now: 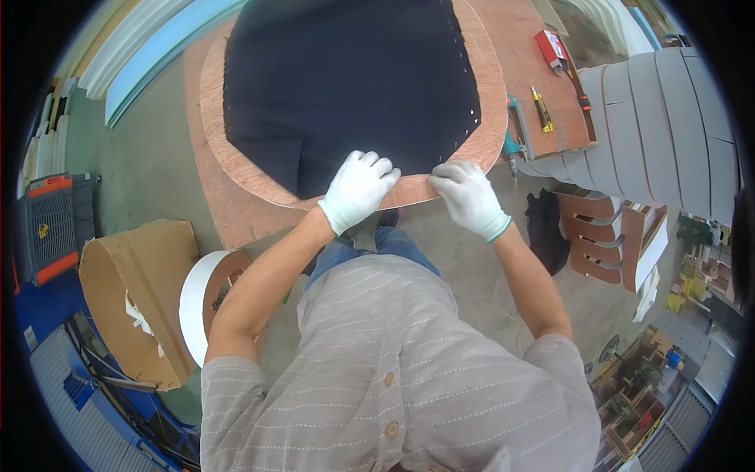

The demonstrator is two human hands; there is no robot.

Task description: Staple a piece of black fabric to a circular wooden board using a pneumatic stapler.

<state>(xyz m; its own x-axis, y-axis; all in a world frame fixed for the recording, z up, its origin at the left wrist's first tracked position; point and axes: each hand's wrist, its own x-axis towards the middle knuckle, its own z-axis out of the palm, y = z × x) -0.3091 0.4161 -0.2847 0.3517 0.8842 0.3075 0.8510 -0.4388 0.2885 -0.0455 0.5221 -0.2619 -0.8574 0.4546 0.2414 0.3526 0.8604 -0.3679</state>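
Black fabric [346, 86] is spread over a rounded plywood panel [214, 94], whose bare wood rim shows around it. Small light specks, perhaps staples, dot the fabric's right edge. At the near edge, my left hand [360, 190] in a white glove has its fingers curled on the fabric. My right hand [469, 197], also gloved, is closed in a pinch at the fabric's border, a little to the right. The fingertips of both are partly hidden. To the right of the panel lies a teal staple gun [513, 141].
Under the panel is a wooden table [228, 220], with a yellow utility knife [542, 108] and a red box [550, 49] on its right side. A cardboard box [141, 299] stands at left. Stacked grey padded pieces [653, 118] and curved wooden parts [605, 236] are at right.
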